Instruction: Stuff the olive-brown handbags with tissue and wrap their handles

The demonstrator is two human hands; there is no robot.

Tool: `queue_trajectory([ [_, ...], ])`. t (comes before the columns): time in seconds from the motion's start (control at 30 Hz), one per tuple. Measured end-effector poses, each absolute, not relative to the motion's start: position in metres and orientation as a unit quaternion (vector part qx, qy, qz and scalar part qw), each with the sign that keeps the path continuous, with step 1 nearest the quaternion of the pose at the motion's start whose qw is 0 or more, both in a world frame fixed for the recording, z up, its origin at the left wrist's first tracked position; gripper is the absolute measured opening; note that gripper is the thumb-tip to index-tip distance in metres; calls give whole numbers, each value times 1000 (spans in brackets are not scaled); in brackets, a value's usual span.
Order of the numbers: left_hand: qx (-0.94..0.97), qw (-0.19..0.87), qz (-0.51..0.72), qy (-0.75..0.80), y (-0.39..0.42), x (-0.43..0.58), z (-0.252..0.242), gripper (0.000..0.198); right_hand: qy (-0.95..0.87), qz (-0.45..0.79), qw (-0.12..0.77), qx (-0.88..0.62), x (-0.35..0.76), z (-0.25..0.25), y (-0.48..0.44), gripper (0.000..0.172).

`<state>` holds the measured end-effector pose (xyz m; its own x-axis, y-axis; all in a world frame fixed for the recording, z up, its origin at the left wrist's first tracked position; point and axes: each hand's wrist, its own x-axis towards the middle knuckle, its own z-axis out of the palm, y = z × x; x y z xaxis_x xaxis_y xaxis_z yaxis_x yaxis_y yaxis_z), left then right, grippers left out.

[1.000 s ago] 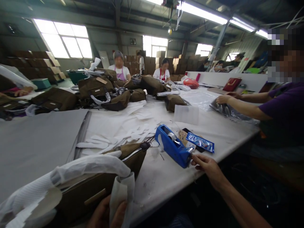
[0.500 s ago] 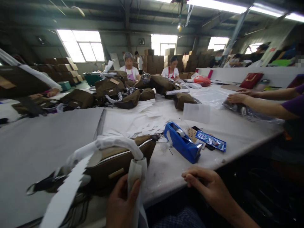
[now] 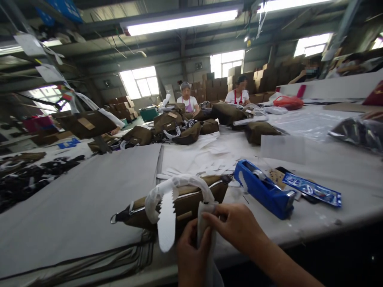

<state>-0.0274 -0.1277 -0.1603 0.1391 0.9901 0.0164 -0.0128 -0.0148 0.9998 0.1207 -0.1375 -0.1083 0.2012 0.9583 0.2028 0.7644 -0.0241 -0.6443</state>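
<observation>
An olive-brown handbag (image 3: 220, 194) with a silver zipper lies on the table before me, its arched handle (image 3: 191, 181) covered in white wrapping. My left hand (image 3: 191, 253) grips a white wrapping sleeve (image 3: 202, 217) at the handle's near end. At that sleeve's top edge, my right hand (image 3: 239, 227) pinches with thumb and fingers. A white strip with a jagged edge (image 3: 166, 223) hangs from the handle's left side. To the right of the bag stands a blue tape dispenser (image 3: 263, 193), with a small piece stuck to its side.
A blue packet (image 3: 311, 189) lies over a dark flat object beside the dispenser. More brown bags (image 3: 191, 133) are heaped across the table, where two people sit. Dark straps (image 3: 30, 175) pile up at left. A plastic-wrapped bag (image 3: 359, 133) is at right.
My right hand has moved left from the table edge to the wrapping sleeve and now pinches it. My left hand keeps its hold. The view has turned left.
</observation>
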Motion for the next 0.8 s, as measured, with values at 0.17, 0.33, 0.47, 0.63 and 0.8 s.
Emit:
queue_trajectory([
  [0.17, 538, 543, 454, 457, -127, -31, -161, 40, -606, 241, 322, -686, 136, -114, -139, 53],
  [0.33, 532, 555, 457, 447, -127, -30, -158, 38, -605, 299, 366, -641, 144, -116, -151, 39],
  [0.47, 525, 554, 467, 446, -127, -29, -156, 37, -612, 276, 353, -651, 154, -111, -168, 31],
  [0.63, 519, 558, 463, 452, -126, -28, -155, 38, -623, 259, 368, -640, 153, -95, -190, 30],
  [0.8, 518, 568, 473, 431, -125, -28, -156, 37, -662, 264, 395, -579, 134, -84, -184, 24],
])
